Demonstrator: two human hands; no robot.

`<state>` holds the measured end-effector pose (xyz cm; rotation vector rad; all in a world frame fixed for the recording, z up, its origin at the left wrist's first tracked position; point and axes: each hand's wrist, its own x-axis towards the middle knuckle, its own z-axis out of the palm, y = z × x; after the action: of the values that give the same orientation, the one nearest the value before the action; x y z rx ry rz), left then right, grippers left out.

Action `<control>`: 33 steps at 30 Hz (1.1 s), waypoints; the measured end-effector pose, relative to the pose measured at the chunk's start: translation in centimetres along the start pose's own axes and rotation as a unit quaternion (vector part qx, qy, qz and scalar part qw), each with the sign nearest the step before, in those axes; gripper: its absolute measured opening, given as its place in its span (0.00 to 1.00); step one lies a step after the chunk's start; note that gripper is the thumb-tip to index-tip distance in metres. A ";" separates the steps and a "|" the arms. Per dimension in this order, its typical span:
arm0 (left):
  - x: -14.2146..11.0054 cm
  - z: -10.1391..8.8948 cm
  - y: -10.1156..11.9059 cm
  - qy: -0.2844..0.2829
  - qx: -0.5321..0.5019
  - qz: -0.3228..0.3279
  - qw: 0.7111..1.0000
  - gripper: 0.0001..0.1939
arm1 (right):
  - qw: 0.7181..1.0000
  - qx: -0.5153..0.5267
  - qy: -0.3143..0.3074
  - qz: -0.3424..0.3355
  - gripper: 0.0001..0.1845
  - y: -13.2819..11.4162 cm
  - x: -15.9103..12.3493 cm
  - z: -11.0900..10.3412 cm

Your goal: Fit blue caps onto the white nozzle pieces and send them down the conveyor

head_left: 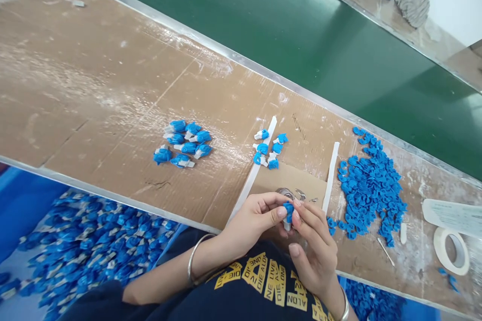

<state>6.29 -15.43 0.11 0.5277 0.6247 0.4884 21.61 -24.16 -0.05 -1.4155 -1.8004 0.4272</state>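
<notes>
The left hand (252, 223) and right hand (314, 243) pinch a small blue-and-white plastic part (288, 213) between their fingertips, just above a navy T-shirt (229, 298) whose yellow print reads "DIE ALONE". A heap of blue pieces (371, 185) lies off to the right.

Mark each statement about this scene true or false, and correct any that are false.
1. The left hand and the right hand pinch a small blue-and-white plastic part. True.
2. The loose blue pieces lie to the left of the hands in the view. False: they lie to the right of the hands.
3. A metal bangle circles the left wrist. True.
4. The roll of masking tape sits in the right hand. False: it lies on the brown board, at the far right of the view.
5. A green belt runs beyond the brown board. True.
</notes>
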 end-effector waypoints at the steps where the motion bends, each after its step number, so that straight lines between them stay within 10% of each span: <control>1: -0.2 0.0 0.2 0.000 0.025 0.007 1.000 0.19 | 1.000 0.003 -0.017 -0.008 0.26 0.2 0.1 -0.4; 5: -0.8 -1.4 2.1 0.097 0.311 0.174 0.929 0.13 | 0.990 -0.118 0.068 0.048 0.17 3.2 1.1 -3.1; 7: -0.5 -3.3 3.1 0.204 0.497 0.294 0.790 0.10 | 0.957 -0.239 0.132 0.101 0.11 5.7 1.6 -4.4; 10: 0.4 -6.7 4.3 0.328 0.684 0.337 0.558 0.09 | 0.927 -0.353 0.057 0.111 0.11 9.2 2.0 -5.6; 13: 1.0 -8.4 4.7 0.390 0.753 0.302 0.435 0.11 | 0.915 -0.391 -0.004 0.101 0.16 10.9 2.0 -5.8; 17: 1.4 -7.1 4.5 0.357 0.775 0.317 0.415 0.14 | 0.931 -0.346 0.001 0.119 0.16 10.7 2.2 -5.5; 25: 4.2 -4.5 4.9 0.037 0.853 0.340 0.394 0.14 | 0.952 -0.256 0.039 0.163 0.17 10.4 1.3 -5.4; 33: 5.1 -4.3 6.2 -0.020 0.886 0.322 0.332 0.12 | 0.938 -0.343 -0.050 -0.019 0.17 11.4 -0.9 -6.5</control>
<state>5.41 -6.46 -1.27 3.0576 0.6550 0.2907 34.05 -22.66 -4.10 -1.8346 -2.1693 -0.1868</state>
